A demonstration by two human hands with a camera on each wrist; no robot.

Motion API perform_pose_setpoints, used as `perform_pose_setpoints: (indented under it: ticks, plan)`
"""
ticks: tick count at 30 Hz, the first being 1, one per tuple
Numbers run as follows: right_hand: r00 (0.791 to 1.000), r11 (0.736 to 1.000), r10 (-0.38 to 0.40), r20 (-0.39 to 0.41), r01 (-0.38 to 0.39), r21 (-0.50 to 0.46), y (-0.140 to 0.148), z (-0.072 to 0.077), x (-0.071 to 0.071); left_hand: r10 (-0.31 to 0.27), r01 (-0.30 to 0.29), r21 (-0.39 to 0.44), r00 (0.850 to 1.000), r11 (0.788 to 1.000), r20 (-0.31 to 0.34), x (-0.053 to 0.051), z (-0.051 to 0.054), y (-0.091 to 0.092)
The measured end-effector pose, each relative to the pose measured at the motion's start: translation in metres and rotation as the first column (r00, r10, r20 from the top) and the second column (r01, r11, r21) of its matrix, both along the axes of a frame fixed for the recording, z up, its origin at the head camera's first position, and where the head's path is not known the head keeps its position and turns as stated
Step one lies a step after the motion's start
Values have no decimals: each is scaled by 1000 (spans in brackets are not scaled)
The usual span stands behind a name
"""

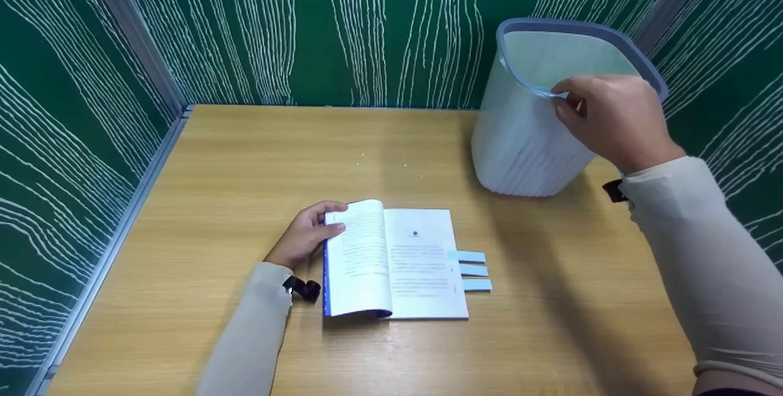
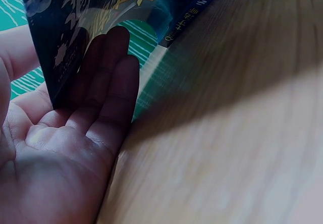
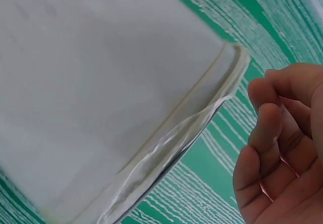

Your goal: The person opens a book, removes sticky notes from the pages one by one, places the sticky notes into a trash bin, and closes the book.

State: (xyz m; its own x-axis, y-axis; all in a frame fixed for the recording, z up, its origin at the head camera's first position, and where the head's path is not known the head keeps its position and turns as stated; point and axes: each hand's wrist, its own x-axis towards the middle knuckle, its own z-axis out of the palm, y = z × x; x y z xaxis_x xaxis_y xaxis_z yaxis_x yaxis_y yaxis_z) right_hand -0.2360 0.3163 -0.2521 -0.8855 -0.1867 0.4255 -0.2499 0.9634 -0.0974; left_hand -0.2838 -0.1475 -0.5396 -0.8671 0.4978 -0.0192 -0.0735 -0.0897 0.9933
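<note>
An open book (image 1: 425, 261) with a blue cover lies on the table, its left side lifted a little. My left hand (image 1: 306, 234) grips the left edge, thumb on the page and fingers behind the cover. In the left wrist view the dark cover (image 2: 65, 37) stands between thumb and fingers. Light blue tabs (image 1: 476, 286) stick out from the right edge. My right hand (image 1: 618, 114) is raised at the rim of a pale waste bin (image 1: 532, 139), thumb and forefinger tips close together. From the right wrist, its curled fingers (image 3: 265, 125) appear apart from the rim; anything between the fingertips is hidden.
The bin stands at the back right of the wooden table (image 1: 263, 157), with a clear liner (image 3: 171, 133) at its rim. Green panels (image 1: 312, 35) with white wavy lines enclose the table at the back and sides. Tiny white specks lie near the middle.
</note>
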Motion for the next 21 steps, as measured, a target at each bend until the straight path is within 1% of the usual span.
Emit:
perform_pose_setpoints:
  ticks: [5,14,16,21]
  plan:
    - [996,998,58,-64,-60,-21,-9,-9,8,11,-12,-20,1000,1000,-3,1,0,0]
    - [983,986,141,-119,-151,-76,-21,-37,18,11,-11,-8,1000,1000,15,2,0,1]
    - [981,983,148,-126,-159,-86,-23,-43,20,8,-8,0,1000,1000,20,2,0,1]
    - [980,974,141,-143,-163,-155,-29,-57,28,5,-6,18,999,1000,34,1,-1,2]
